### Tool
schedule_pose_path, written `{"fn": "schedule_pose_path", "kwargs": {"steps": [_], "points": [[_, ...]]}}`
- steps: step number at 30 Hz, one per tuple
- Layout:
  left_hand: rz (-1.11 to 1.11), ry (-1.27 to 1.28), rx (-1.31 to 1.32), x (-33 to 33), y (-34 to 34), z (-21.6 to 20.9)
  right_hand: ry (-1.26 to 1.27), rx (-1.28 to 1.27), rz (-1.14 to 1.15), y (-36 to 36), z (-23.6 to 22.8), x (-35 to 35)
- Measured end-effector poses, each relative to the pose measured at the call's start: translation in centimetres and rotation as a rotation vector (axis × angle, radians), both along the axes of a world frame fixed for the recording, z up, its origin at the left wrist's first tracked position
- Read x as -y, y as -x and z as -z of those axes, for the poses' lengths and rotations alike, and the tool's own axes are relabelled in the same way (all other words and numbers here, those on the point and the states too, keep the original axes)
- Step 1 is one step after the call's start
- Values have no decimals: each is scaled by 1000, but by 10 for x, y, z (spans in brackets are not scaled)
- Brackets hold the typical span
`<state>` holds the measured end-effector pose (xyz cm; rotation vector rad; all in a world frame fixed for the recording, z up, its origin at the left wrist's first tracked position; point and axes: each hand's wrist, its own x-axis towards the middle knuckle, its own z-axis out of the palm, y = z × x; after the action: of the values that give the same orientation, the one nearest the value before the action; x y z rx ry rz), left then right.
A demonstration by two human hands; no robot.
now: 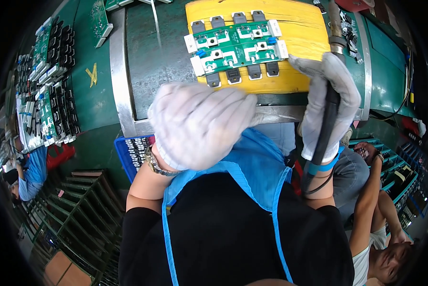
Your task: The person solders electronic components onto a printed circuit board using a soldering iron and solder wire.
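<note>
1. The green board (242, 50) lies on the yellow block (304, 28), with dark chips (254, 71) poking out along two sides. The block sits on the metal bench (147, 62).
2. The right hand (333, 93), in a white glove, has its fingers curled partly round a black tool (329, 119). The tool's metal end points away from the person, by the block's right edge.
3. The left hand (199, 124) is blurry, with bent fingers, just in front of the block. I can't tell if it pinches anything.
4. If that metal end is hot, tipping it left could burn the board.
5. I see no clip on the board, so a bump from the right fingertips, near its corner, could slide it.
6. A careless left-hand swing could bend the front chips.
</note>
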<state>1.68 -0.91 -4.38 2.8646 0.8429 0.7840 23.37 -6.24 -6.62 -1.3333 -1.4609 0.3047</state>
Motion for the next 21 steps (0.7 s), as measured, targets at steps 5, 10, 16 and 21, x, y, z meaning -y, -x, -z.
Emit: {"fn": "schedule_pose_path", "kwargs": {"steps": [5,10,16,21], "points": [[-157,-126,178,-7,17,-4,-107,-130,122,-9,-4,21],[-264,-172,185,-18,14,-15,-95,-51,128,-32,-10,50],[-232,-192,166,-32,4,-10,-87,78,332,2,-29,55],[-236,-218,155,-27,1,5,137,186,192,5,-45,52]]}}
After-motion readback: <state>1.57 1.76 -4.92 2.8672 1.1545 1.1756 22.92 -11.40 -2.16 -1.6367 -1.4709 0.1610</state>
